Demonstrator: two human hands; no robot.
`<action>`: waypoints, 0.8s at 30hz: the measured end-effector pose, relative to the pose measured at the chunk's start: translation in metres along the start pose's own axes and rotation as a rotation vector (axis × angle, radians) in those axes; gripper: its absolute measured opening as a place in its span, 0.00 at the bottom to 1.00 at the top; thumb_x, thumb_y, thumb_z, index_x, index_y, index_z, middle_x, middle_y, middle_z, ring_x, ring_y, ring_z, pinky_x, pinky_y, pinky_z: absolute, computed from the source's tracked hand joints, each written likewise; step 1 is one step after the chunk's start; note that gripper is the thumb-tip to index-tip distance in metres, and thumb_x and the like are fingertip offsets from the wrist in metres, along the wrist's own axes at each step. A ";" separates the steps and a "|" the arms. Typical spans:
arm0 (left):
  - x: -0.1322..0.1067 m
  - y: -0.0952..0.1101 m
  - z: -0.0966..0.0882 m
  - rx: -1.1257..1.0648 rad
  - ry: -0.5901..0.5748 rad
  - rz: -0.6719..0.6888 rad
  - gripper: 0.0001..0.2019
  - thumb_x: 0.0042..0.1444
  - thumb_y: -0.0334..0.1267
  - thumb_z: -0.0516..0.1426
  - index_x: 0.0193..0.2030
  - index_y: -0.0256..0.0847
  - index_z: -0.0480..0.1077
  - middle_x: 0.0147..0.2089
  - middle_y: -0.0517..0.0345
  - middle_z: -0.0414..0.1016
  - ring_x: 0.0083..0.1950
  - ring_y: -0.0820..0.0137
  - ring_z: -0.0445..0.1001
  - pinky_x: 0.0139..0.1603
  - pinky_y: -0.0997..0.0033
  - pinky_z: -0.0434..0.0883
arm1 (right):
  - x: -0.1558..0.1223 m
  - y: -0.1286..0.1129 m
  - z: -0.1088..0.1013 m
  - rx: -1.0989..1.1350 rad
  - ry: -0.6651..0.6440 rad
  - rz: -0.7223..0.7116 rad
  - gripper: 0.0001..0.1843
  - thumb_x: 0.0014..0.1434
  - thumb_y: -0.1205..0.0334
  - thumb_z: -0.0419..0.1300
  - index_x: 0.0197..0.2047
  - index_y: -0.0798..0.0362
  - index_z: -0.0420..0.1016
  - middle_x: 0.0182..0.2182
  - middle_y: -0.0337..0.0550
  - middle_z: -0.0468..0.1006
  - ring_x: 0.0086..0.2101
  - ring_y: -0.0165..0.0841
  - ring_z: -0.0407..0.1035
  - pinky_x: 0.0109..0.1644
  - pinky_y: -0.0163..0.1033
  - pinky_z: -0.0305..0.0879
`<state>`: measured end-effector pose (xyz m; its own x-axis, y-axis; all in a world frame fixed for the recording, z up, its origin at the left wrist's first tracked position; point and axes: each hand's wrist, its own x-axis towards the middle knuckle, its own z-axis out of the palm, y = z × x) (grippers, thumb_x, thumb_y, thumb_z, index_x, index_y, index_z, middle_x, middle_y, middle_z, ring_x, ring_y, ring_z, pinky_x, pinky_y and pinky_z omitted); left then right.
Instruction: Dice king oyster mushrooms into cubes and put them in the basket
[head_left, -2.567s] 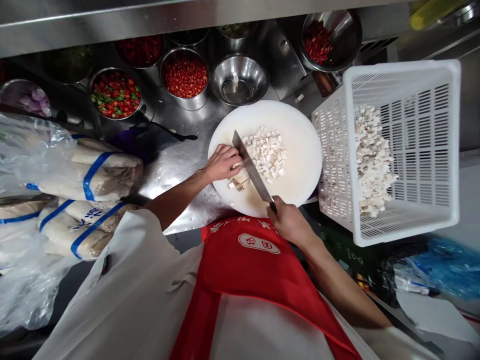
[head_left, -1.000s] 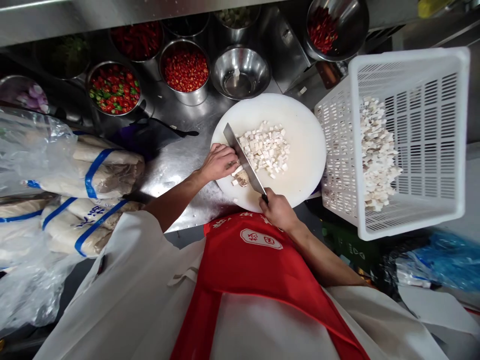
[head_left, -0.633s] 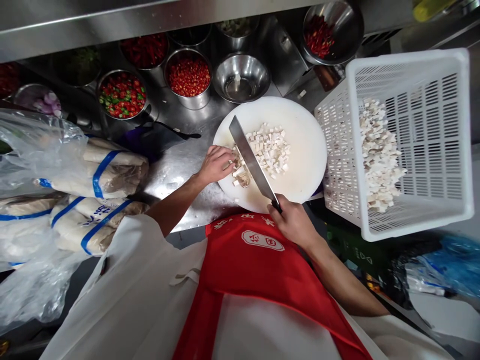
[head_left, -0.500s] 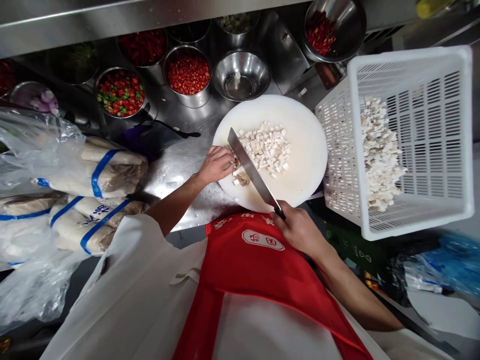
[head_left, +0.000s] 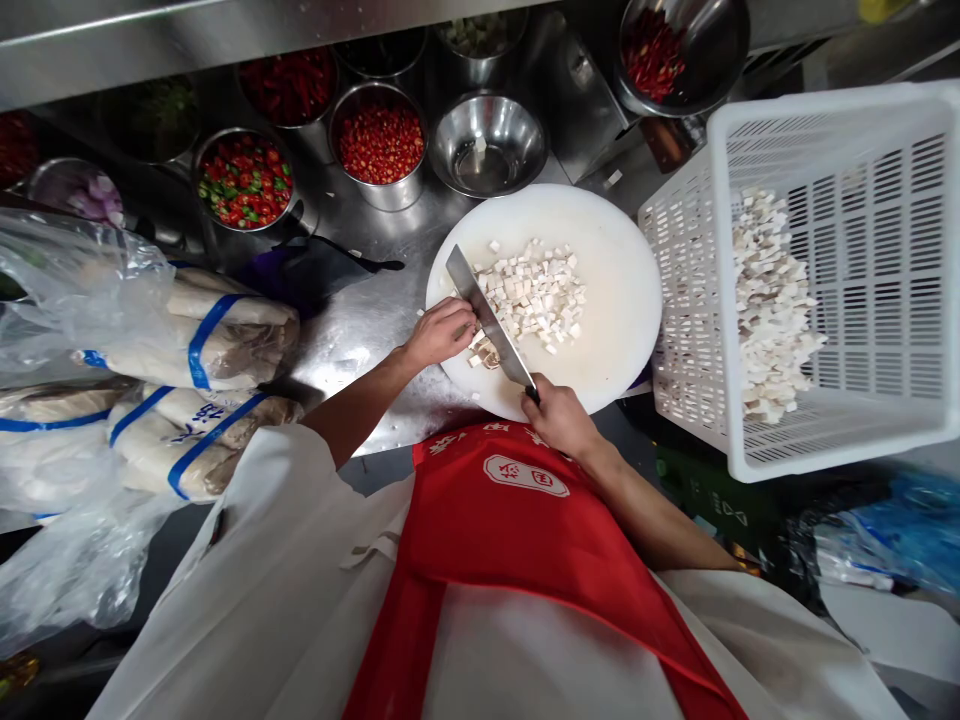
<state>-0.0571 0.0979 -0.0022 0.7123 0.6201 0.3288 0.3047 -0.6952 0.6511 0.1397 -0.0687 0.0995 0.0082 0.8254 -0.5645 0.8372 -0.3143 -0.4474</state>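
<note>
My right hand [head_left: 561,412] grips the black handle of a cleaver [head_left: 487,312], its long blade slanting across the left part of a round white cutting board [head_left: 619,290]. Left of the blade, my left hand [head_left: 444,330] has its fingers curled and pressed down on a piece of mushroom, mostly hidden beneath them. Diced white mushroom [head_left: 551,290] lies loosely heaped on the board, on the blade's right side. A brown-edged mushroom piece [head_left: 487,353] and a few cubes lie by the blade near my left fingertips.
At the right stands a white plastic basket [head_left: 847,462], tilted in view, with chopped mushroom [head_left: 772,310] inside. Bagged whole mushrooms [head_left: 225,340] with blue bands are piled at left. Behind the board are a steel bowl [head_left: 491,145] and pots of chopped chillies [head_left: 380,145], under a metal shelf edge [head_left: 225,45].
The cleaver and my right hand have shifted slightly left and away from me. My left hand stays close beside the blade. The camera view has moved a little.
</note>
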 end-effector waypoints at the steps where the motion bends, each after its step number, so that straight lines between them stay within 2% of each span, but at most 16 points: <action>1: 0.000 0.001 -0.001 0.000 -0.012 -0.008 0.06 0.62 0.35 0.53 0.39 0.42 0.71 0.44 0.53 0.75 0.48 0.67 0.73 0.51 0.65 0.73 | 0.000 0.003 0.002 0.029 0.027 -0.021 0.12 0.64 0.59 0.50 0.45 0.54 0.69 0.31 0.50 0.79 0.33 0.41 0.73 0.36 0.39 0.60; 4: -0.002 0.004 -0.003 -0.006 -0.032 -0.025 0.06 0.62 0.35 0.53 0.40 0.42 0.71 0.45 0.52 0.75 0.50 0.67 0.73 0.53 0.64 0.72 | -0.009 0.007 0.000 0.113 0.106 -0.051 0.12 0.64 0.55 0.50 0.41 0.51 0.69 0.29 0.47 0.78 0.31 0.40 0.73 0.36 0.38 0.61; 7: -0.007 0.009 -0.006 -0.029 0.010 -0.054 0.06 0.63 0.36 0.52 0.42 0.42 0.71 0.47 0.52 0.74 0.52 0.68 0.73 0.55 0.65 0.72 | -0.027 0.005 -0.009 0.134 0.158 -0.046 0.12 0.64 0.53 0.50 0.42 0.50 0.70 0.28 0.44 0.78 0.30 0.40 0.73 0.34 0.38 0.61; 10: -0.016 0.015 -0.008 -0.045 0.122 -0.092 0.05 0.63 0.36 0.54 0.41 0.42 0.70 0.46 0.53 0.73 0.51 0.68 0.73 0.54 0.65 0.72 | -0.044 0.002 -0.018 0.106 0.146 -0.065 0.12 0.65 0.54 0.50 0.42 0.50 0.69 0.28 0.44 0.78 0.31 0.40 0.74 0.35 0.38 0.61; 13: -0.026 0.024 -0.007 -0.040 0.201 -0.095 0.03 0.62 0.36 0.56 0.39 0.42 0.70 0.43 0.54 0.73 0.47 0.69 0.73 0.50 0.65 0.73 | -0.054 0.000 -0.024 0.073 0.075 -0.082 0.11 0.66 0.56 0.49 0.43 0.50 0.69 0.29 0.44 0.78 0.32 0.40 0.74 0.36 0.38 0.61; 15: -0.031 0.029 -0.004 -0.031 0.179 -0.067 0.02 0.60 0.37 0.57 0.38 0.42 0.70 0.42 0.54 0.74 0.46 0.68 0.72 0.49 0.65 0.73 | -0.057 0.000 -0.026 0.050 0.015 -0.085 0.12 0.66 0.56 0.49 0.45 0.51 0.69 0.30 0.44 0.79 0.32 0.39 0.74 0.36 0.38 0.60; 20: -0.032 0.039 0.008 0.007 0.025 0.046 0.04 0.60 0.39 0.58 0.36 0.43 0.72 0.42 0.54 0.74 0.46 0.66 0.71 0.49 0.62 0.71 | -0.055 -0.003 -0.029 -0.019 -0.072 -0.084 0.13 0.67 0.58 0.48 0.48 0.53 0.68 0.35 0.49 0.80 0.37 0.42 0.75 0.38 0.39 0.59; 24: -0.031 0.040 0.012 0.004 -0.015 0.027 0.06 0.62 0.39 0.56 0.37 0.43 0.73 0.43 0.53 0.74 0.48 0.66 0.69 0.51 0.61 0.71 | -0.051 -0.009 -0.030 -0.050 -0.109 -0.029 0.12 0.67 0.59 0.47 0.47 0.54 0.68 0.32 0.50 0.80 0.35 0.42 0.75 0.36 0.39 0.57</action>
<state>-0.0588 0.0465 0.0053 0.7293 0.5961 0.3358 0.2883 -0.7129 0.6393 0.1481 -0.0941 0.1528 -0.0735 0.7769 -0.6253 0.8625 -0.2652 -0.4310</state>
